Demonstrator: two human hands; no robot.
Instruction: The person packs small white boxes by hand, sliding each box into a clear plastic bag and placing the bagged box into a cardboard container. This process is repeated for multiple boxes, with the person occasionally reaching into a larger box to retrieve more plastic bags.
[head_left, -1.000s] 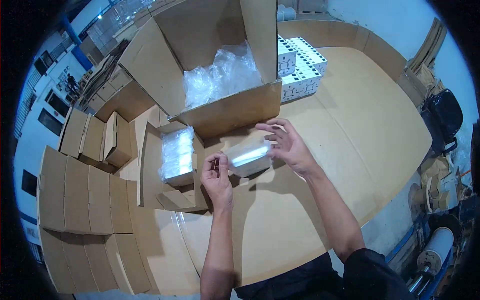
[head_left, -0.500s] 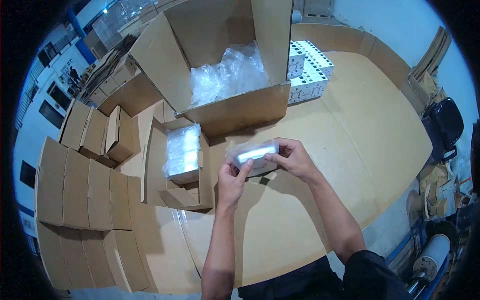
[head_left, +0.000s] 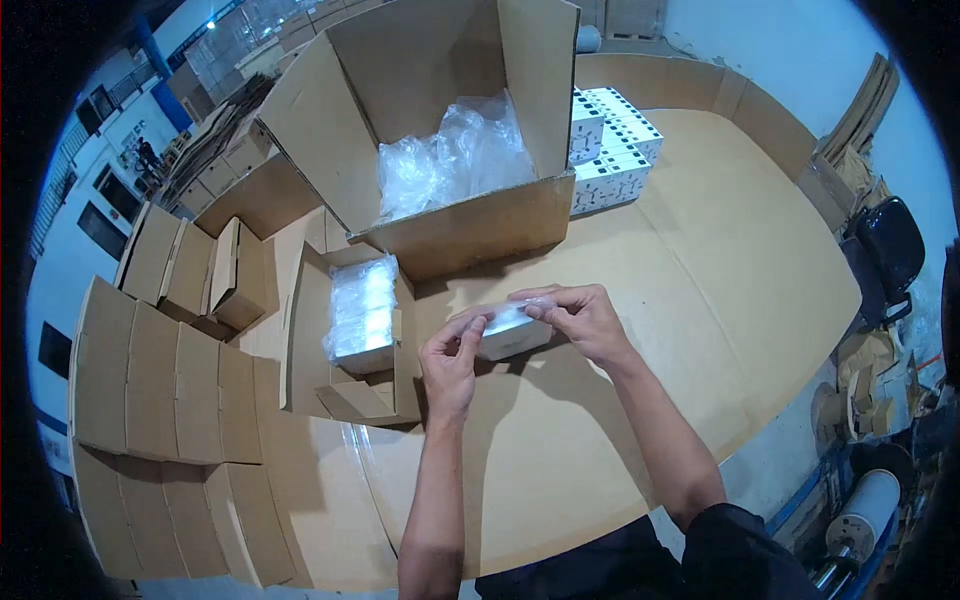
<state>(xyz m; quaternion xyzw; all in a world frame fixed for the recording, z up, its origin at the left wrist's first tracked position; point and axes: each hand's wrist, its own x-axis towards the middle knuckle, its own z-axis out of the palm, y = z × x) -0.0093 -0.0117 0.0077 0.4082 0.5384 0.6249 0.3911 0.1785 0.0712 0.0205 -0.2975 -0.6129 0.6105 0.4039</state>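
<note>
A small white box in clear plastic wrap (head_left: 512,338) is held between my two hands above the cardboard-covered table. My left hand (head_left: 452,365) pinches its left end, thumb and fingers on the plastic. At the right end, my right hand (head_left: 580,322) grips the upper edge with thumb and fingers. Just left of my left hand stands an open carton (head_left: 408,375) with a row of plastic-wrapped boxes (head_left: 362,310) inside. Behind it, a large open carton (head_left: 465,235) holds a heap of clear plastic bags (head_left: 450,155).
White printed boxes (head_left: 612,175) are stacked right of the large carton. Several folded cardboard cartons (head_left: 160,390) stand in rows along the left. A raised cardboard border (head_left: 690,85) edges the table (head_left: 740,260) at the back. A black chair (head_left: 885,250) stands beyond the right side.
The wrapped box has tilted, so its bright top face no longer glares and its front side shows. My left hand has moved slightly left, and my right fingers now reach across the top.
</note>
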